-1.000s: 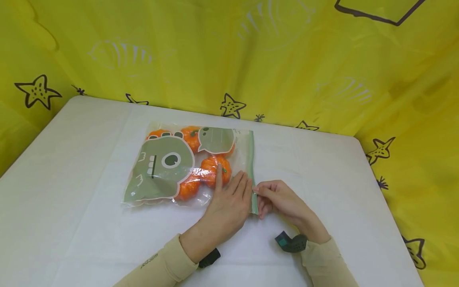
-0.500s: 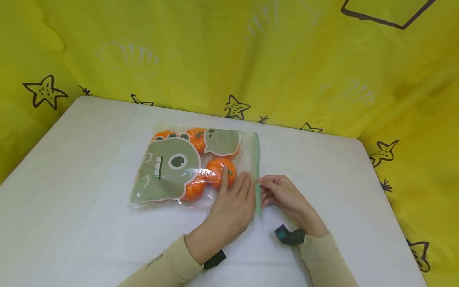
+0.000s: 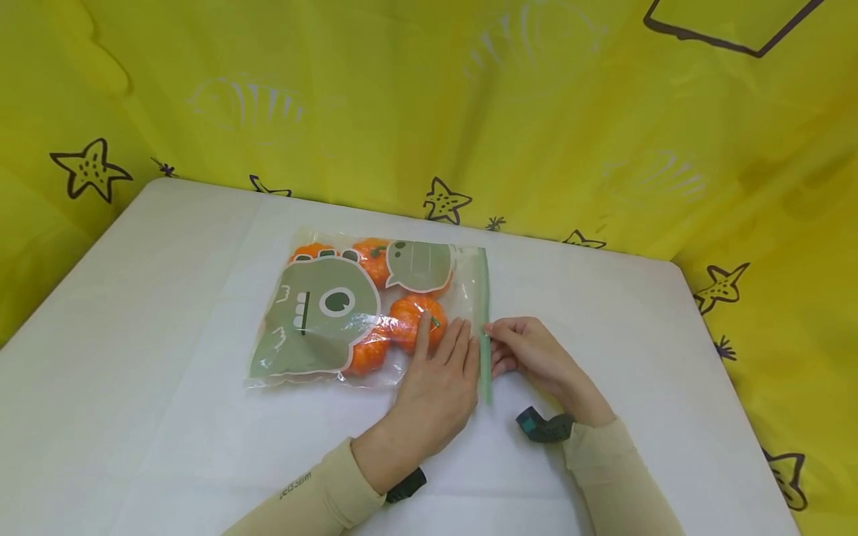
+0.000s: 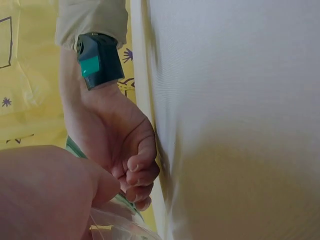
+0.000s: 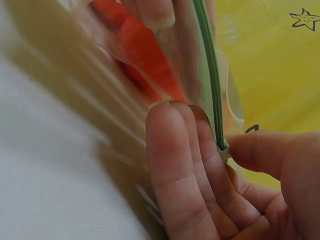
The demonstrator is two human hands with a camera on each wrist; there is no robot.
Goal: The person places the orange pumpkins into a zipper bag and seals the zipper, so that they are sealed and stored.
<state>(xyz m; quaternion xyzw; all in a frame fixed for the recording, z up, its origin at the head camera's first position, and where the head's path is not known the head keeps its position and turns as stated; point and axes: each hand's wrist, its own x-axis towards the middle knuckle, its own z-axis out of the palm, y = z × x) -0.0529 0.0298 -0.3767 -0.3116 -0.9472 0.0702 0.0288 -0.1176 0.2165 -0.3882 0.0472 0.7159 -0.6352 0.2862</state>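
A clear zip bag [image 3: 315, 342] with a green one-eyed monster print lies flat on the white table in the head view. Several orange pumpkins [image 3: 410, 320] with green stems show through its plastic. My left hand [image 3: 439, 394] rests on the bag with fingers extended, its index fingertip over one pumpkin. At the bag's right end runs a green zip strip [image 3: 486, 290]. My right hand [image 3: 532, 353] pinches the small pale zip slider [image 5: 224, 151] on that strip between thumb and index finger, as the right wrist view shows. Its other fingers lie loosely bent below the strip.
The white-covered table [image 3: 134, 357] extends around the bag on all sides. Behind it and along the right hangs a yellow curtain [image 3: 375, 97] with starfish and shell drawings. Each wrist carries a dark camera mount [image 3: 544, 426].
My right hand has slid along the green strip with the slider, away from my body. The left hand keeps its place on the bag. The whole head view has shifted slightly.
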